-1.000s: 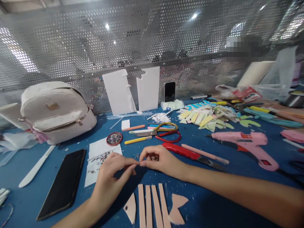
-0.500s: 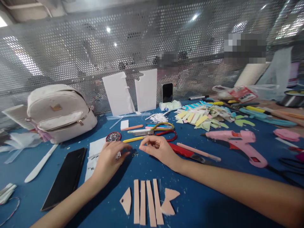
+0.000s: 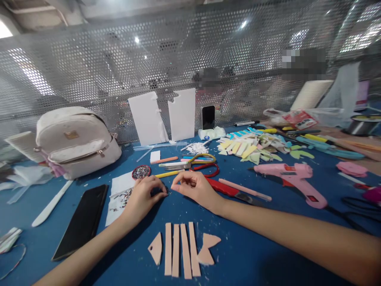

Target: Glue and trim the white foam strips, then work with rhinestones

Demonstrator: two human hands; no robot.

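Just beside right hand (image 3: 197,190), red knife (image 3: 226,189) crosswise, blade rightward.

The blue table (image 3: 253,254) carries a glitter-strewn paper (image 3: 117,198), pink foam strips (image 3: 178,250), a black phone (image 3: 81,220) and a pink glue gun (image 3: 291,180).

The left hand (image 3: 142,196) and right hand (image 3: 195,188) sit almost fingertip to fingertip at mid-bench. From there, scissors (image 3: 205,165) block 12 o'clock. A red knife (image 3: 229,190) blocks 3 o'clock, with a pink glue gun (image 3: 293,180) beyond it. Pink foam strips (image 3: 180,250) lie at 6 o'clock. A glitter-strewn paper (image 3: 119,198) and a black phone (image 3: 81,222) fill 8 to 9 o'clock. A perforated screen (image 3: 89,79) walls off the far side. Bare blue bench (image 3: 253,258) lies open at 5 o'clock, past the right forearm.
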